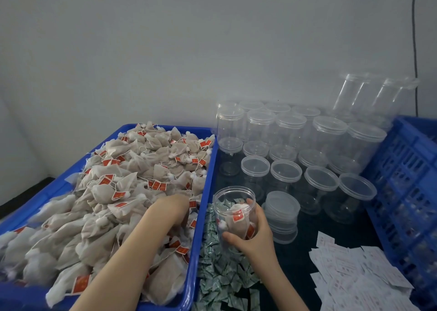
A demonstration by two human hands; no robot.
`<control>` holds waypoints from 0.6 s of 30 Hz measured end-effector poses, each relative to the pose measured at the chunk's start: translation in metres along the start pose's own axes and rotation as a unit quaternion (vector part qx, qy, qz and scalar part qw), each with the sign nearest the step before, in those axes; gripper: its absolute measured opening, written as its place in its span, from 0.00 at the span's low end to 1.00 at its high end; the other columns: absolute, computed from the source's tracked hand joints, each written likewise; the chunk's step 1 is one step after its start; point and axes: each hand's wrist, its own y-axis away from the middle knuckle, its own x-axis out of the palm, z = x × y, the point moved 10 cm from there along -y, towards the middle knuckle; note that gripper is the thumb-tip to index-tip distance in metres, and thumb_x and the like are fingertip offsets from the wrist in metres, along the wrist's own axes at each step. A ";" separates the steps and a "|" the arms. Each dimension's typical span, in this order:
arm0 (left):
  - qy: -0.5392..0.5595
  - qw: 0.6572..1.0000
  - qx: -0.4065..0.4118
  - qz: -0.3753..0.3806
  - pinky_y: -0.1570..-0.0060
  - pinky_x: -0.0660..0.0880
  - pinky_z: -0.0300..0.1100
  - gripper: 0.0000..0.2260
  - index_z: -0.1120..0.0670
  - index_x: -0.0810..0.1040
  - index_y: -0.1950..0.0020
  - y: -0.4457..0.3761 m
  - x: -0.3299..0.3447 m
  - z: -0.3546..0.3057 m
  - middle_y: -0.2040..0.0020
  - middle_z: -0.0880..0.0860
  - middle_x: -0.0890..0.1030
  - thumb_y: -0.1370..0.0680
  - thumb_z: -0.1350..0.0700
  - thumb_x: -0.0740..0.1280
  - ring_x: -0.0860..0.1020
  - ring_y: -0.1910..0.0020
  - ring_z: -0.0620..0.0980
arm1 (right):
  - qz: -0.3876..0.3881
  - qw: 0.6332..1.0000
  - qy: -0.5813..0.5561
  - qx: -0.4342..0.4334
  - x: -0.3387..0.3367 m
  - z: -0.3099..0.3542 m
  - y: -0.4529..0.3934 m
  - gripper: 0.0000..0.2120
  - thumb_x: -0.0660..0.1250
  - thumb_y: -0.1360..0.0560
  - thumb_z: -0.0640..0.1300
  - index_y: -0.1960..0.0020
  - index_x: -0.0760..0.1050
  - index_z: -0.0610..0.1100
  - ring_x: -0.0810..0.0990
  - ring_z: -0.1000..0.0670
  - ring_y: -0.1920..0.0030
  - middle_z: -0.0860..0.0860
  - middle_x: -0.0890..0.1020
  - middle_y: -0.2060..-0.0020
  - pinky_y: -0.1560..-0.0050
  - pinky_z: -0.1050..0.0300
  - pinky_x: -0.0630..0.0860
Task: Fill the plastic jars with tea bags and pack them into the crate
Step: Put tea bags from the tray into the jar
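- Right hand (251, 236) grips the clear, lidless plastic jar (234, 213), tilted, just right of the blue plastic tray (205, 192); a few tea bags lie inside.
- Left hand (173, 206) reaches into the beige, red-tagged tea bags (123, 180) heaped in the tray; its fingers are buried, so its grasp cannot be determined.
- Blue slatted crate (406, 168) stands well right of the tray.
- Risk: strings may tangle and drag extra bags over the tray's rim.
- Risk: the tilted jar may spill.

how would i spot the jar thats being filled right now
Start at the big blue plastic tray heaped with tea bags. Just past its right edge, the right hand grips a clear plastic jar: unlike the lidded, empty jars behind it, it is open-topped and holds tea bags.
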 end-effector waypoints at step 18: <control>0.357 0.766 0.161 -0.509 0.59 0.72 0.27 0.07 0.50 0.80 0.52 0.069 -0.114 0.005 0.59 0.40 0.78 0.24 0.63 0.67 0.77 0.60 0.37 | -0.005 1.000 0.012 0.003 -0.002 -0.005 0.000 0.42 0.80 0.46 0.56 0.35 0.67 0.62 0.80 0.58 0.42 0.60 0.81 0.43 0.44 0.61 0.78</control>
